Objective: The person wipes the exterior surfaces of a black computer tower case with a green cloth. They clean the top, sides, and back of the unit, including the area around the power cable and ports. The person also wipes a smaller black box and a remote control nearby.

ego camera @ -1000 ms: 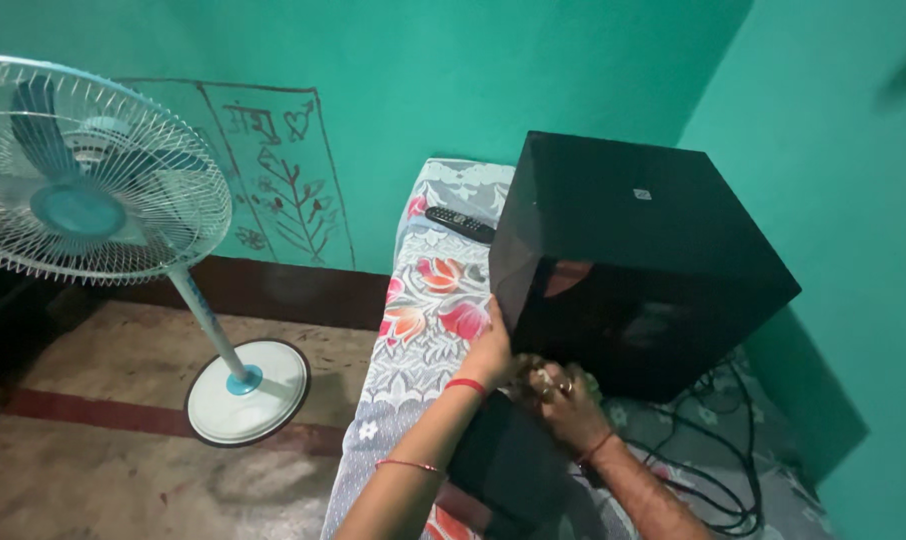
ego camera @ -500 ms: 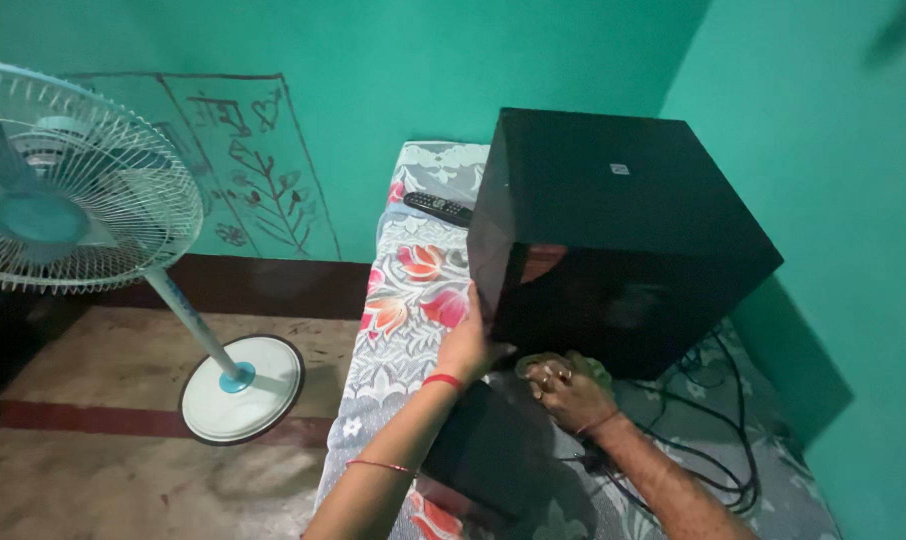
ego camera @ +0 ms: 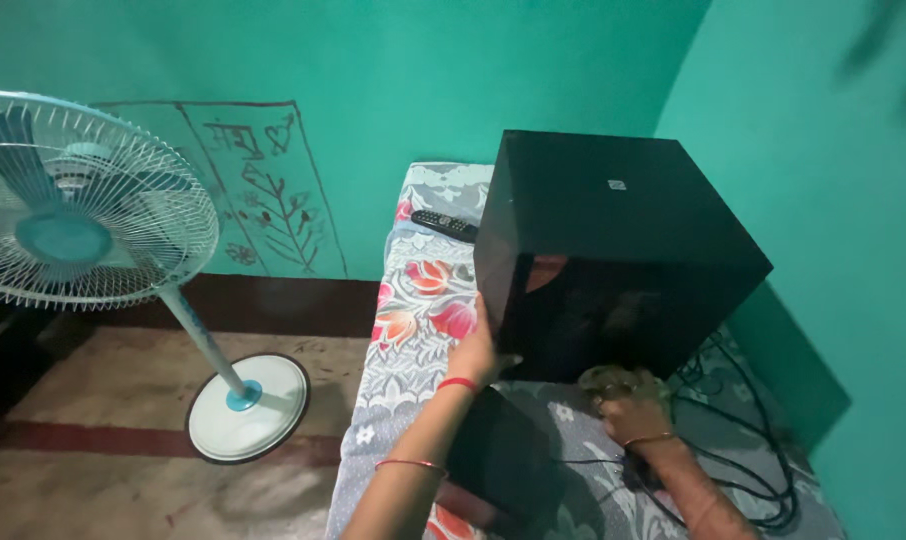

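Observation:
A large glossy black speaker box (ego camera: 623, 240) stands on a bed covered by a floral sheet (ego camera: 423, 300). My left hand (ego camera: 478, 350) grips the box's lower left front corner, fingers up along the side edge and thumb under the front. My right hand (ego camera: 633, 405) is closed on a small greenish cloth (ego camera: 605, 380), pressed against the bottom edge of the box's front face. Both wrists wear thin bangles or threads.
A smaller black box (ego camera: 503, 460) lies on the sheet below my forearms. Black cables (ego camera: 748, 470) coil to the right of the big box. A remote control (ego camera: 443, 224) lies behind it. A pedestal fan (ego camera: 73, 230) stands on the floor at left. Green walls close in behind and right.
My right hand with the cloth has slid to the right along the box's bottom front edge. My left hand stays at the left corner. The view has shifted slightly.

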